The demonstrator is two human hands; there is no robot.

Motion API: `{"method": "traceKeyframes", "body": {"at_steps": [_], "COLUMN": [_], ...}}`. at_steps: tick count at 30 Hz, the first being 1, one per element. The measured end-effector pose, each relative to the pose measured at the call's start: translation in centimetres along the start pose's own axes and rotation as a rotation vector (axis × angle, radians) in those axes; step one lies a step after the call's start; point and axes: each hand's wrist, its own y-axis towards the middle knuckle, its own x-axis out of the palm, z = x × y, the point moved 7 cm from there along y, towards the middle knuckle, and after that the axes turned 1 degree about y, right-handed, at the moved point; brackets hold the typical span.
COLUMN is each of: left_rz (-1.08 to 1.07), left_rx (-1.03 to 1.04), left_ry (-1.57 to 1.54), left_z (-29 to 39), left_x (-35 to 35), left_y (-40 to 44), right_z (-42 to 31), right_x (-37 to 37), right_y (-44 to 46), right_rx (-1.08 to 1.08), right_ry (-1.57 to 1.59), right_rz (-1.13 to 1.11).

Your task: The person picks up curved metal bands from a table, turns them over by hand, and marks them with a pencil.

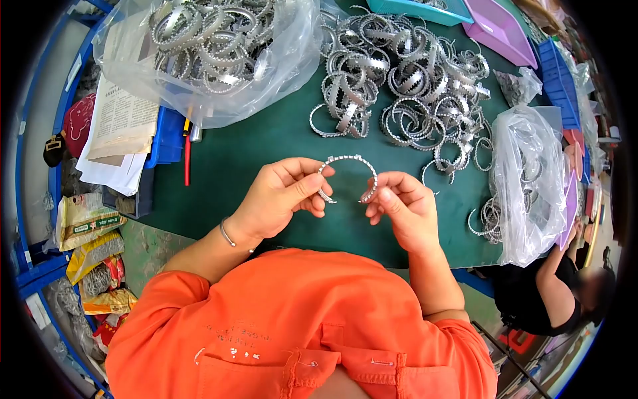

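Between my two hands is a thin metal ring [347,157] with a notched edge and a gap on the side towards me. My left hand [282,196] pinches its left end between thumb and fingers. The right end is pinched by my right hand [407,206]. The ring is held above the green table [219,156], close to my body. Beyond my hands lies a large heap of similar notched metal rings [405,80], some overlapping. A single ring [428,174] lies at the near edge of that heap.
At the back left, a clear plastic bag [279,80] is full of rings. Another plastic bag [531,199] with rings lies right. A red pen-like tool [187,159] lies beside papers [119,126]. Teal [425,10] and purple trays [498,30] stand behind. A co-worker [545,292] is at the right.
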Motion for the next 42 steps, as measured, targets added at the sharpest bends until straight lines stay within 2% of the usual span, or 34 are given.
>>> {"method": "traceKeyframes", "body": {"at_steps": [2,11,21,29,32,37,42], "left_rz": [0.044,0.056,0.040,-0.011,-0.014,-0.004,-0.004], "left_rx": [0.036,0.139,0.010,-0.083,-0.082,-0.065,-0.002], "left_ry": [0.119,0.281,0.152,0.036,0.038,0.011,0.127], "left_z": [0.1,1.0,0.4,-0.4,-0.6,-0.8,-0.9], "left_x": [0.0,0.5,0.3,0.8,0.7,0.6,0.3], "left_y": [-0.1,-0.3,-0.2,-0.2,-0.2,0.0,0.1], "right_z": [-0.3,-1.2,-0.3,0.1,0.0,-0.8,-1.1], "right_x": [0.1,0.0,-0.2,-0.3,-0.3,-0.3,-0.3], "right_y": [-0.1,-0.3,0.1,0.6,0.4,0.0,-0.2], "right_rx": [-0.016,-0.122,0.035,0.073,0.066,-0.076,-0.097], "right_ry": [-0.031,-0.130,0.014,0.052,0.023,-0.072,-0.049], "right_rz": [0.016,0.012,-0.010,0.051,0.038,0.030,0.009]}}
